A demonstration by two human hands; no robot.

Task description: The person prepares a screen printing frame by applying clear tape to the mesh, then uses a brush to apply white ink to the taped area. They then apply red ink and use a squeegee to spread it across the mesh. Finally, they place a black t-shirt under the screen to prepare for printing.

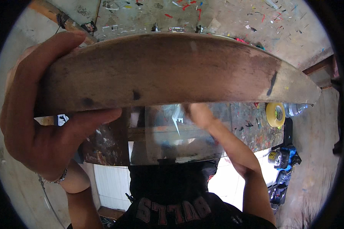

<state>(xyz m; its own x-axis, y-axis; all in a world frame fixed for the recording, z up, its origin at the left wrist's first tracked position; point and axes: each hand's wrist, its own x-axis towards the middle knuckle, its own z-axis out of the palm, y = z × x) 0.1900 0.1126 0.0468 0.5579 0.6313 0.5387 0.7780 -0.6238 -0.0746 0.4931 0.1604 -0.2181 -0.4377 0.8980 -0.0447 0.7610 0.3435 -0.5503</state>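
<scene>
Nearest of all, raised close to the view, a long brown wooden board (172,72) stretches across from left to right. The left hand (30,137) has its grip closed around the board's left end, fingers over the far edge and thumb along the near edge; most of the board's length extends to the right, beyond that grip. The board has dark spots toward the left, a dark streak toward the right and a paler right end. A chain bracelet (63,177) circles the left wrist.

Behind the board, near the middle, is the right hand (198,114), blurred and partly covered by it; how far its grip is open, and whether it has hold of anything, I cannot tell. A clear sheet (160,147) lies beneath it on the paint-marked surface (244,133). On the right stand a yellow tape roll (270,114) and, just beside it, a clear plastic bottle (297,109). Farther off, small metal clamps (155,27) show beyond the board, before a grey, colour-flecked area (240,17).
</scene>
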